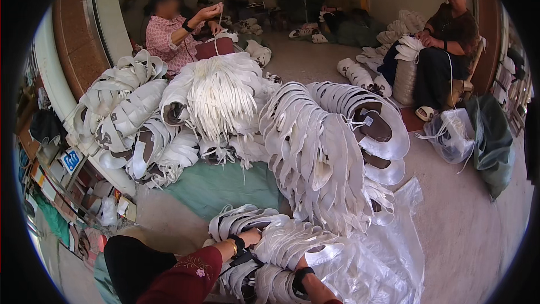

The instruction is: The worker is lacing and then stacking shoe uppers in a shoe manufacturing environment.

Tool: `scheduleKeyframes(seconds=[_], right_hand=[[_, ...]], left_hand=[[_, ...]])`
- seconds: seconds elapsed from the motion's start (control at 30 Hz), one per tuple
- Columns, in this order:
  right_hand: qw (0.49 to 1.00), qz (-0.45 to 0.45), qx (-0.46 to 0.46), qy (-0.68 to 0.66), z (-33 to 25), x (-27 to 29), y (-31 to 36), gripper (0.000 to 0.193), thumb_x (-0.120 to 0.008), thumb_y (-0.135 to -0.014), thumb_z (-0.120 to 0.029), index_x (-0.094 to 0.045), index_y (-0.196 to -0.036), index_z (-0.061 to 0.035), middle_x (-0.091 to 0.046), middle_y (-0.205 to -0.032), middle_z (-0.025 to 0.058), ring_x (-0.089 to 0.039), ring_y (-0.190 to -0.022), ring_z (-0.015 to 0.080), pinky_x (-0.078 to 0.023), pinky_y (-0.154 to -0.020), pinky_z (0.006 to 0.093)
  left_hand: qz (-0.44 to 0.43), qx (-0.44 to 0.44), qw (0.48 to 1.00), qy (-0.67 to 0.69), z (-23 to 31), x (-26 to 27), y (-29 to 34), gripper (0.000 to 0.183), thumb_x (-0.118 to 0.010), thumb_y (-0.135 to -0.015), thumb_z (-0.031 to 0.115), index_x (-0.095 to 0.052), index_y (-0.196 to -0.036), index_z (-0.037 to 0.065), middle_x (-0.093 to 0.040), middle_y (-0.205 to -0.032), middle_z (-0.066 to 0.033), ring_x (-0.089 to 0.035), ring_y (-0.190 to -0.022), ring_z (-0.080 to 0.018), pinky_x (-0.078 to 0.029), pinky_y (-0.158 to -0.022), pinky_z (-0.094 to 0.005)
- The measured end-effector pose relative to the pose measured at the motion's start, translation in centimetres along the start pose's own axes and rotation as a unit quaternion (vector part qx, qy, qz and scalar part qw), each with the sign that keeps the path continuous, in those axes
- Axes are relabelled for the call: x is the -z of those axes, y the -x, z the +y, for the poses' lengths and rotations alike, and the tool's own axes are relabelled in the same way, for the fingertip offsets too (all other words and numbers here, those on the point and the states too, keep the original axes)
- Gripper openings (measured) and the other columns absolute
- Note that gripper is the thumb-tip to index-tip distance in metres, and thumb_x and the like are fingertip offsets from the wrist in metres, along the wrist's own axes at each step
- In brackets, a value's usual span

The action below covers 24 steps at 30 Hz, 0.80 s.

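A nested bundle of white shoe uppers [289,242] lies low in front of me, its curved pieces stacked like scales. My left hand [251,237] is closed on the bundle's left part, its fingertips partly hidden among the pieces. At the near right side my right hand [302,263] reaches against the same bundle; its fingers are hidden by the uppers. Another row of white uppers [239,219] sits just beyond my left hand. More uppers [275,284] lie below, between my forearms. Both wrists carry black bands.
A tall heap of nested uppers [315,152] rises ahead, with more piles [219,95] behind. Green sheeting [225,188] and clear plastic [388,247] cover the floor. Two people [174,45] [450,28] sit handling uppers. A cluttered shelf [62,174] stands left, a dark green sack [492,141] right.
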State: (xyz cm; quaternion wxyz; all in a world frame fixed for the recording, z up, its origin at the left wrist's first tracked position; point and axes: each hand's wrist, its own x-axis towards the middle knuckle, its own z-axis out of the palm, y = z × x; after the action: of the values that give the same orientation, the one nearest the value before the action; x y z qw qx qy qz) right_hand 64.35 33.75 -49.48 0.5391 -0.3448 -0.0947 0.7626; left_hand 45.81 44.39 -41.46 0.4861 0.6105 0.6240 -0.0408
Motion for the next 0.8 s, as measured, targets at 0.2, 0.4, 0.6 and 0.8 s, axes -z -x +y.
scheduleKeyframes(seconds=[0.2, 0.4, 0.6, 0.8], right_hand=[[0.999, 0.049, -0.007, -0.022, -0.1, -0.5, -0.6, 0.045, -0.035, -0.102, -0.030, -0.041, -0.139, -0.0055, -0.052, -0.136, 0.0086, -0.050, -0.123, 0.0256, -0.041, -0.104, 0.0390], [0.999, -0.036, 0.008, -0.007, 0.0, -1.8, -1.4, 0.051, -0.033, -0.103, -0.037, -0.036, -0.143, -0.0065, -0.048, -0.140, 0.0094, -0.048, -0.126, 0.0270, -0.038, -0.108, 0.0392], [0.999, -0.034, 0.029, -0.031, -0.3, -0.5, -1.0, 0.049, -0.033, -0.102, -0.035, -0.038, -0.142, -0.0063, -0.049, -0.140, 0.0092, -0.049, -0.126, 0.0262, -0.037, -0.108, 0.0385], [0.999, -0.028, 0.027, -0.036, -0.6, -0.1, -0.4, 0.047, -0.033, -0.102, -0.032, -0.039, -0.141, -0.0062, -0.049, -0.139, 0.0090, -0.049, -0.125, 0.0254, -0.037, -0.107, 0.0379]], left_hand=[[0.000, 0.022, 0.998, 0.064, -1.0, 0.3, -0.5, 0.029, -0.068, -0.080, 0.017, -0.066, -0.098, -0.007, -0.068, -0.094, -0.0148, -0.061, -0.080, -0.0200, -0.049, -0.066, -0.0368], [0.032, 0.080, 0.994, 0.061, -2.9, -0.5, -2.6, 0.036, -0.066, -0.082, 0.017, -0.062, -0.105, -0.010, -0.066, -0.099, -0.0184, -0.063, -0.088, -0.0208, -0.050, -0.072, -0.0364], [0.081, 0.078, 0.991, 0.077, -2.2, -0.6, -1.9, 0.042, -0.068, -0.079, 0.021, -0.062, -0.106, -0.011, -0.068, -0.100, -0.0221, -0.065, -0.089, -0.0228, -0.050, -0.075, -0.0381], [0.178, -0.093, 0.975, -0.090, 0.1, 0.5, 1.2, 0.023, -0.065, -0.074, 0.017, -0.068, -0.081, -0.005, -0.066, -0.084, -0.0275, -0.066, -0.082, -0.0385, -0.049, -0.072, -0.0427]])
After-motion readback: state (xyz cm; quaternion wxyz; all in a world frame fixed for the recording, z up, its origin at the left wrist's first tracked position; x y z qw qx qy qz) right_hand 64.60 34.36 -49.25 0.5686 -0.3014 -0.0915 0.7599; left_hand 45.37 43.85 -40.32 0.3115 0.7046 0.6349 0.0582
